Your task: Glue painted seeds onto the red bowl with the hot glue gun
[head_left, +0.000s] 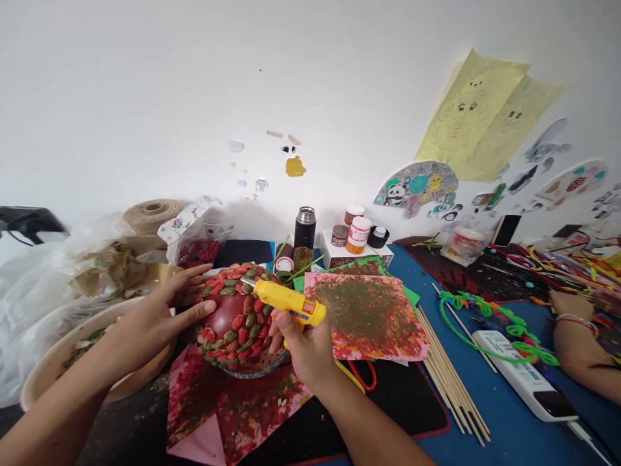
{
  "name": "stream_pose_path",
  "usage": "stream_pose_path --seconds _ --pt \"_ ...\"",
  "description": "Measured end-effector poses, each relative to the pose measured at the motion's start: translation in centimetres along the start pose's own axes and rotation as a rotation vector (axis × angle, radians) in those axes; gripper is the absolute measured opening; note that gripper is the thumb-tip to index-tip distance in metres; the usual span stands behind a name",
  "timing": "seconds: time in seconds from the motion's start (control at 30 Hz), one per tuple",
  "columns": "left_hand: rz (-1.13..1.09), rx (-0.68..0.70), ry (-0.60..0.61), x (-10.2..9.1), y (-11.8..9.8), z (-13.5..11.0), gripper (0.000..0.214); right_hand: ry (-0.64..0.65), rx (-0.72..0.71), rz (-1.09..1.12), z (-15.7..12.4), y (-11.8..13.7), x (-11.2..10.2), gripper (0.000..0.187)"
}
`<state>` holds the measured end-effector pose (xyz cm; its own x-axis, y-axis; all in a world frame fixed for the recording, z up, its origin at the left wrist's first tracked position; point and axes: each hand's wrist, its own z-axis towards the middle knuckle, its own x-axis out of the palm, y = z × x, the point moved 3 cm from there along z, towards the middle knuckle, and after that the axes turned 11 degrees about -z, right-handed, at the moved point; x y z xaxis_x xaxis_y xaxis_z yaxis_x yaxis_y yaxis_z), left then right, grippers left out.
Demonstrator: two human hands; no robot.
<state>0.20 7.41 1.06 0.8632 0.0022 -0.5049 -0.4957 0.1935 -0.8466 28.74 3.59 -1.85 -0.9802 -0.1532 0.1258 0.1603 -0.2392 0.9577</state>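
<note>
A dark red ball (226,316) covered in red and green painted, shell-like pieces stands before me, with a smooth bare patch facing up. My left hand (182,304) cups its left side, thumb on the bare patch and fingers around the back. In my right hand (303,343) is a yellow hot glue gun (286,299), its metal nozzle pointing left just above the ball. A blue-patterned rim shows under the ball. Below lies a paint-stained pink sheet (242,414); a second painted sheet (371,314) is to the right.
A tan bowl (36,382) stands at left near plastic bags and a twine roll (152,213). Behind are a black flask (305,228) and paint jars (359,233). Wooden sticks (451,369), a white power strip (521,375) and another person's arm (577,330) are at right.
</note>
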Motion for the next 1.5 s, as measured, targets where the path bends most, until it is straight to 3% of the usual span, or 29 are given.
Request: stream_pose_path --seconds 0.17,0.4,0.83,1.17,1.33,1.5 --pt "0.011 -0.004 0.044 -0.2 -0.8 0.7 0.091 0.028 0.012 -0.029 -0.3 0.4 0.2 0.069" --pt "-0.010 0.003 0.077 -0.2 0.0 2.3 0.092 0.053 0.046 0.000 -0.2 0.0 0.3 0.069" --pt "-0.033 -0.031 0.184 -0.4 -0.4 2.5 0.083 0.171 -0.038 -0.039 -1.3 0.0 0.3 0.058" --pt "-0.041 -0.051 0.108 -1.2 0.3 1.8 0.080 0.162 -0.102 -0.214 -1.5 0.3 0.1 0.059" --pt "-0.018 -0.046 0.122 -2.0 0.2 0.8 0.079 0.076 -0.117 -0.195 -1.5 0.3 -0.3 0.057" --pt "-0.023 -0.062 0.068 -2.0 0.9 -0.2 0.077 0.086 -0.113 -0.192 -1.6 0.6 -0.5 0.055"
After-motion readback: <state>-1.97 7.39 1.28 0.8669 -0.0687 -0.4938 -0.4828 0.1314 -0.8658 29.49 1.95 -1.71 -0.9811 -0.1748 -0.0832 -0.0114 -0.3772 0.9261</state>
